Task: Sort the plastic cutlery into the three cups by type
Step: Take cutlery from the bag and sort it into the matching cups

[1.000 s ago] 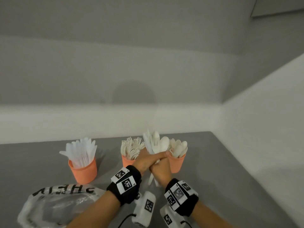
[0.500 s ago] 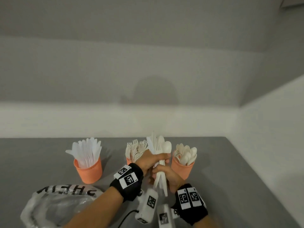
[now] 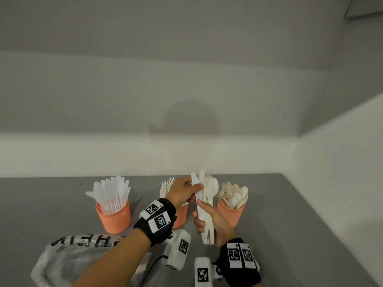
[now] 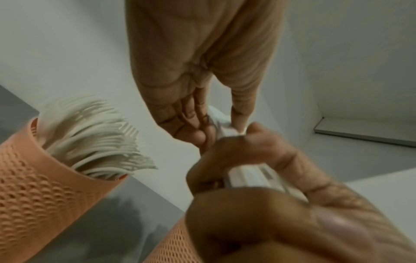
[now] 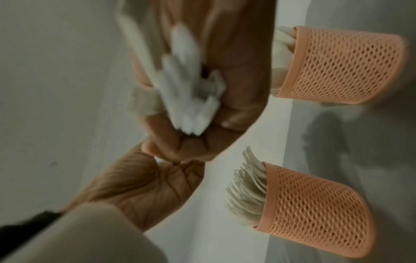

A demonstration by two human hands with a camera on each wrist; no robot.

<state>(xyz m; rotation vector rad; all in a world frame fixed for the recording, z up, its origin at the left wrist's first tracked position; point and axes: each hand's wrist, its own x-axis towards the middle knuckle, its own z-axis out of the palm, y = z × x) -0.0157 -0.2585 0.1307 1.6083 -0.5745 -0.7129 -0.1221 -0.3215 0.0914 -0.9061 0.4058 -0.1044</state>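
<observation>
Right hand point(image 3: 215, 221): gripping the lower handles of a mixed cutlery bundle point(image 3: 207, 204), fingers curled around it; holding it upright above the tabletop point(image 3: 290, 224), between the middle and right cups.
Left hand point(image 3: 182, 191): reaching across to the bundle's upper end; thumb and fingers point(image 4: 198, 124) pinching one white piece near its top, at 11 o'clock from the right hand.
Cutlery bundle: showing spoon bowls and a flat white blade at the top; the wrist views are blurring it, so I cannot tell the count of pieces.
Knife cup point(image 3: 114, 216): orange mesh, standing at 9 o'clock of the hands, well apart; holding translucent knives fanning upward.
Fork cup point(image 3: 180, 216): standing just behind the left wrist, partly hidden; tines point(image 3: 167, 183) showing above the hand.
Spoon cup point(image 3: 231, 214): standing just beside the right hand at 3 o'clock; spoons point(image 3: 235, 195) leaning outward.
Plastic bag point(image 3: 78, 264): lying crumpled at 7 o'clock, black lettering facing up.
</observation>
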